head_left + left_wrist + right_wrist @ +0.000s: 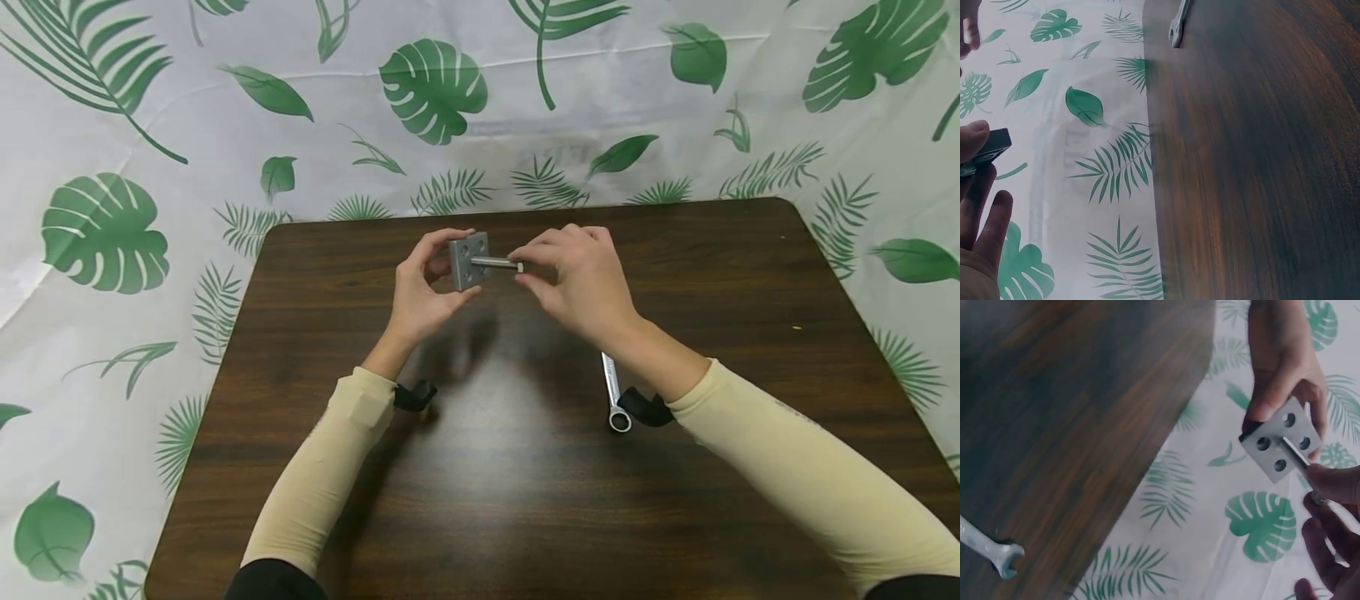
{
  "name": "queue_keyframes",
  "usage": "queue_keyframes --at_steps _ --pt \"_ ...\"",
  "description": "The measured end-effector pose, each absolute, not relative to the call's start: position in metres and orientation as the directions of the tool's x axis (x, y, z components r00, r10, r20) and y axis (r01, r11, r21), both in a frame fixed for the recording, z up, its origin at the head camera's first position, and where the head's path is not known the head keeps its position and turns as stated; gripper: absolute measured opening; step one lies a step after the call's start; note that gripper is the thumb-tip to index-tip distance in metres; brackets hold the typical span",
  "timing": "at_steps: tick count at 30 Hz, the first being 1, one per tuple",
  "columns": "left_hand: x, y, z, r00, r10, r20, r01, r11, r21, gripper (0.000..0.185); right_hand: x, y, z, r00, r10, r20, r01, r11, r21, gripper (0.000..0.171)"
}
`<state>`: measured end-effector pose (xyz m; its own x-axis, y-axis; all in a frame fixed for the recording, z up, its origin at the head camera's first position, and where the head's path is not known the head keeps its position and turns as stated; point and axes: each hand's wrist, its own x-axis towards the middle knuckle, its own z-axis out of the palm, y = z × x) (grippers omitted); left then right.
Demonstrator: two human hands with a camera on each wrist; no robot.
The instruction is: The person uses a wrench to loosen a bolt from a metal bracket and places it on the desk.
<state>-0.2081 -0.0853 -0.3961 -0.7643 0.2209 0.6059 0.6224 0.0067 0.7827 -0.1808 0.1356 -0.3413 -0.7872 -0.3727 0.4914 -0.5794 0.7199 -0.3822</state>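
Holding a square grey metal block (468, 260) above the bench (750, 275), the left hand (422, 292) grips its edges. A bolt (497, 263) lies level, pointing rightward from the block's face, its head pinched by the right hand (581, 279).

Grey block (468, 260); silver wrench (614, 392); dark brown wood-grain table (525, 483); white cloth (112, 125), green leaf print.
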Motion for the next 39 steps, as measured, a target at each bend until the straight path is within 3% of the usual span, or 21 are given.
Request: queue_keyframes --at_steps 3,10,13,16,23,28,34,39 --pt "-0.2082 -0.0857 -0.3952 -0.764 0.217 0.608 0.623 0.004 0.782 0.066 -0.181 0.1353 -0.3442 -0.744 -0.376 0.552 -0.61 0.719 -0.333 0.027" --pt "-0.2074 -0.0862 -0.3957 -0.766 0.221 0.604 0.619 -0.001 0.785 0.065 -0.1791 0.1342 -0.3408 -0.895 -0.28 0.348 -0.437 0.715 -0.546 0.029" --pt "-0.2068 -0.086 -0.396 -0.763 0.224 0.606 0.622 0.001 0.783 0.064 -0.1788 0.1341 -0.3387 -0.897 -0.29 0.334 -0.436 0.706 -0.557 0.022" --pt "-0.2067 -0.0859 -0.3958 -0.763 0.224 0.606 0.623 0.004 0.782 0.065 -0.1792 0.1346 -0.3399 -0.835 -0.333 0.437 -0.529 0.703 -0.475 0.017" --pt "-0.2069 -0.0848 -0.3942 -0.772 0.219 0.596 0.613 0.014 0.79 0.066 -0.1836 0.1354 -0.3456 -0.593 -0.43 0.681 -0.718 0.665 -0.206 0.012" --pt "-0.2062 -0.0849 -0.3927 -0.777 0.219 0.59 0.608 0.015 0.794 0.067 -0.1844 0.1363 -0.3465 -0.521 -0.463 0.717 -0.745 0.657 -0.117 0.017" --pt "-0.207 -0.085 -0.3932 -0.76 0.227 0.609 0.627 0.009 0.779 0.067 -0.185 0.1396 -0.3462 -0.382 -0.591 0.71 -0.759 0.639 0.124 0.025" --pt "-0.2067 -0.0848 -0.3937 -0.762 0.233 0.604 0.621 -0.002 0.784 0.067 -0.1863 0.1426 -0.347 -0.276 -0.66 0.699 -0.762 0.593 0.26 0.023"
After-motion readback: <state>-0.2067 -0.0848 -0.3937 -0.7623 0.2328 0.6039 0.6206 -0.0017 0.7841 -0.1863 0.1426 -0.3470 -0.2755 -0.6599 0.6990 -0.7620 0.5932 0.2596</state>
